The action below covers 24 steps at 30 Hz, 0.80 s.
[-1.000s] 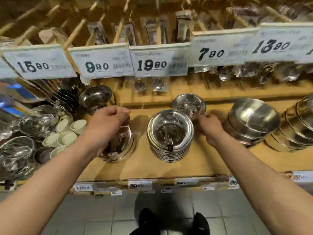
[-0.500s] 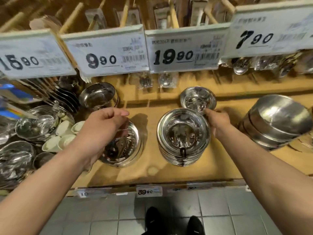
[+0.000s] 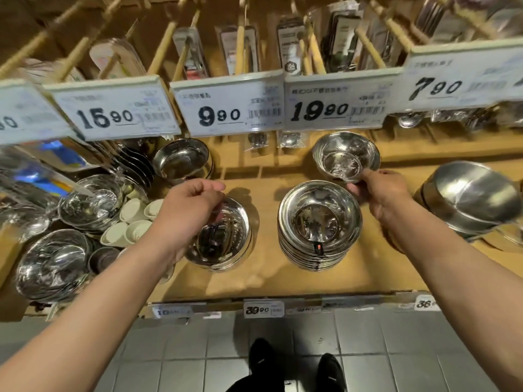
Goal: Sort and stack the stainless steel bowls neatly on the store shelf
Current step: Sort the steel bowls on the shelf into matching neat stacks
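Observation:
My right hand (image 3: 382, 193) pinches the near rim of a small steel bowl (image 3: 345, 157), which is held tilted behind a tall stack of steel bowls (image 3: 319, 224) in the middle of the wooden shelf (image 3: 268, 278). My left hand (image 3: 184, 213) grips the far rim of a short stack of steel bowls (image 3: 220, 236) to the left of the tall stack. Another steel bowl (image 3: 182, 159) stands further back on the left.
Larger tilted steel bowls (image 3: 469, 199) lie at the right. Steel bowls (image 3: 90, 202) and small white cups (image 3: 133, 222) crowd the left side. Price signs (image 3: 232, 108) hang above, with packaged utensils on pegs behind. Grey floor tiles and my shoes are below.
The view has shifted, so the shelf now sits further right in frame. My right hand has lifted the small bowl slightly. My left hand keeps its grip on the short stack's rim.

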### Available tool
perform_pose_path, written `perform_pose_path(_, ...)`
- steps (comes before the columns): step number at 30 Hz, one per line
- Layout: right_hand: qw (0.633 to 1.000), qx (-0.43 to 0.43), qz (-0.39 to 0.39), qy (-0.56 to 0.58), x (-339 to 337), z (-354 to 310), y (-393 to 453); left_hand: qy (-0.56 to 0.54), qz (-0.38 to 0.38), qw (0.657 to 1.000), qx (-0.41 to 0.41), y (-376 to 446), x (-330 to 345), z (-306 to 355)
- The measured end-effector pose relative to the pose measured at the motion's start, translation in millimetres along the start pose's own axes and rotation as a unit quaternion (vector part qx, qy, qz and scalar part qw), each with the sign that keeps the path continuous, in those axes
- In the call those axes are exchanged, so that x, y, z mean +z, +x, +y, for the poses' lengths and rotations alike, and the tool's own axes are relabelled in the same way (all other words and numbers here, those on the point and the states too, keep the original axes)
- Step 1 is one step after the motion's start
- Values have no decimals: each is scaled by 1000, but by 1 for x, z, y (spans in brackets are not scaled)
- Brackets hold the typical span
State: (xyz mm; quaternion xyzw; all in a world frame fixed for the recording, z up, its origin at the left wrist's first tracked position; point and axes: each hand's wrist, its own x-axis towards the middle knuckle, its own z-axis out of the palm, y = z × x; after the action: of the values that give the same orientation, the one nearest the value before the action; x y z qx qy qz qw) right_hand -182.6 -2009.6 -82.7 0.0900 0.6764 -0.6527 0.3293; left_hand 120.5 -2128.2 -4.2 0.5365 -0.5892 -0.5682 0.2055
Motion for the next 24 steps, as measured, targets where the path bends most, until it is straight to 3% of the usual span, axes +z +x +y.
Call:
perform_pose_path(8,999,-21,-35,0,-3,-27,-48,1,-68,997,27,-7,19,16)
perform_pose_path(19,983,-32,-129,-125,-31,-30,-128,-18,-157,985,71,5,63,31)
perform_pose_path(24,977,-12,-148,-154,-32,-16,-130,131,-140,980,53,2,84,20)
